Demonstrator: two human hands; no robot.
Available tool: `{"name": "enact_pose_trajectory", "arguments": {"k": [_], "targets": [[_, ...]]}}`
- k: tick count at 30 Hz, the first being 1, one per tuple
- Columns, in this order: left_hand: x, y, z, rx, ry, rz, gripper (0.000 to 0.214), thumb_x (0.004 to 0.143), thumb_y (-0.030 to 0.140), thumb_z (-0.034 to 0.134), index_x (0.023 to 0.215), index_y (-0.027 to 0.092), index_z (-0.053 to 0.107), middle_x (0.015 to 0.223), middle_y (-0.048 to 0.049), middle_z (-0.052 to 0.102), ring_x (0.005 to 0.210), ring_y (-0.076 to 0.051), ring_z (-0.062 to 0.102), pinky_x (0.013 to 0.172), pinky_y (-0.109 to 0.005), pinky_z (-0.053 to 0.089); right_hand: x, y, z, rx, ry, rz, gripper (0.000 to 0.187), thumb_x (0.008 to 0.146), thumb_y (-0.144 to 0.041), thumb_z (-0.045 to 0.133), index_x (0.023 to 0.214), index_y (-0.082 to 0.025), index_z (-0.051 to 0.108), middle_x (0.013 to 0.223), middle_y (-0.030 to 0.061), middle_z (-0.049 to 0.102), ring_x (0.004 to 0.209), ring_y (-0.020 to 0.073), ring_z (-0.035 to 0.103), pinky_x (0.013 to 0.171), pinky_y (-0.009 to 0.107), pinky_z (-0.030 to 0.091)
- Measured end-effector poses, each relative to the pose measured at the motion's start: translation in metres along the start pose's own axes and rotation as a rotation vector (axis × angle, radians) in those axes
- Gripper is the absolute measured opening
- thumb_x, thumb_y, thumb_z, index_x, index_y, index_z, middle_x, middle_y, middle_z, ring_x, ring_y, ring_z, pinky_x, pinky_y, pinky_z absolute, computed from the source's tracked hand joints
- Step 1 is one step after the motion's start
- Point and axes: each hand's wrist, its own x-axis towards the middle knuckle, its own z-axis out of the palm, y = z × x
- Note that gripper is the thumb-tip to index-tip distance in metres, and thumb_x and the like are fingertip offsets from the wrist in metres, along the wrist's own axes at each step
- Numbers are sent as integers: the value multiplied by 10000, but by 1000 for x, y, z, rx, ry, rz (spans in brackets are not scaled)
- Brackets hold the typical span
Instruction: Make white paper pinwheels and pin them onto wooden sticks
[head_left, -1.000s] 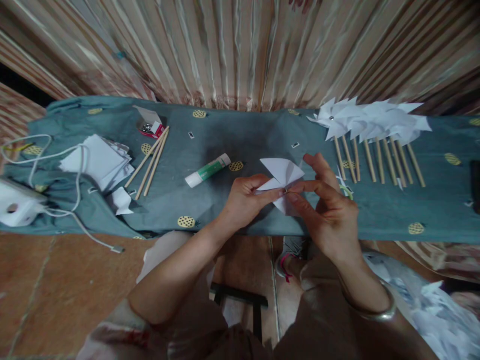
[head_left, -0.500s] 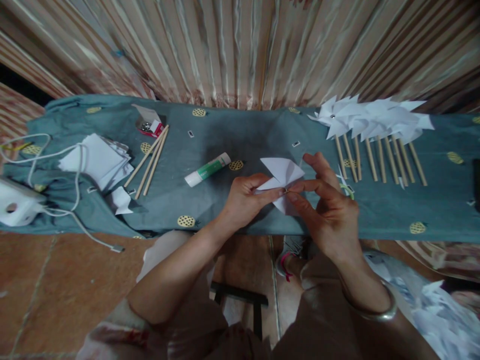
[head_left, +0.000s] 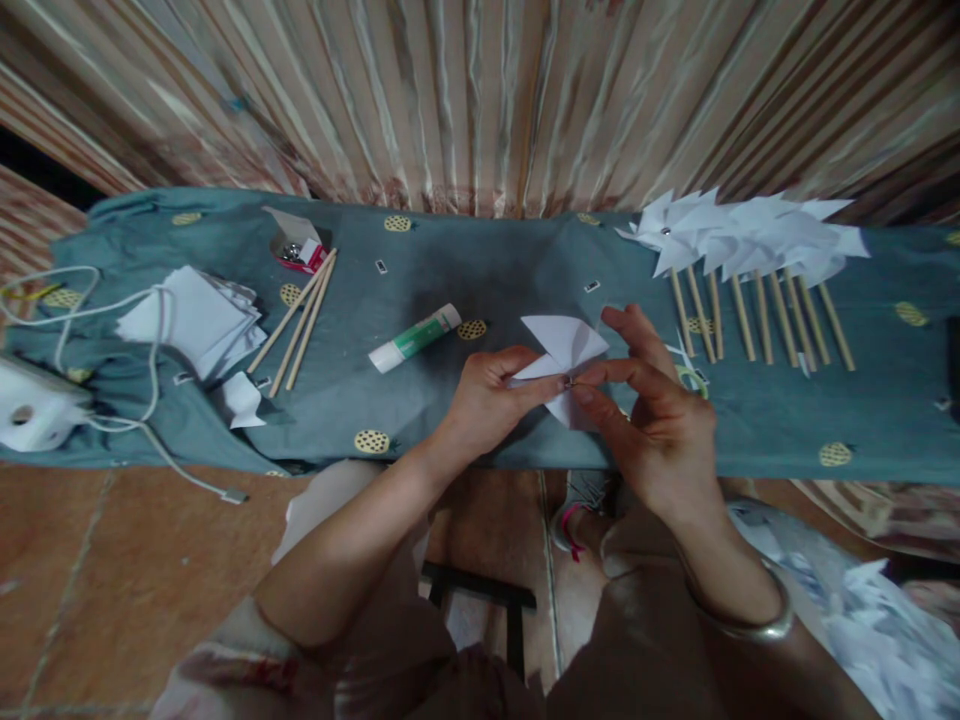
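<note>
My left hand is closed on a white paper pinwheel, its thumb pressed near the middle of the folded blades. At that centre my right hand pinches a small metal pin between thumb and index finger, with the other fingers raised. The pin's exact shape is too small to make out. To the left of my hands a green and white glue stick lies on the cloth. Partly behind my right hand is a pair of scissors with light green handles.
White pinwheels on wooden sticks lie in a row at the right. At the left are loose wooden sticks, a small open box of metal pins, stacked paper squares and a white power strip with cables.
</note>
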Motion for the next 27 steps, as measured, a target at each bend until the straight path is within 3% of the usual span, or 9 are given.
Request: {"name": "enact_pose_trajectory", "arguments": {"k": [17,27], "targets": [[-1,2,1,-17,8,3,369,658,507,823,709,155,727,643,16,609,614,-116,516,590,-244,396,0,3,-1,14,-8,3,26,863,-275,682,857,-293,699,1420,-17,574,1486,295,316,1213,590,245],[-1,2,0,53,-9,38,316,711,455,789,683,154,694,652,16,587,610,-112,501,578,-236,367,-1,5,3,74,15,87,31,837,-310,707,817,-287,710,1408,4,583,1452,301,377,1228,594,193]]}}
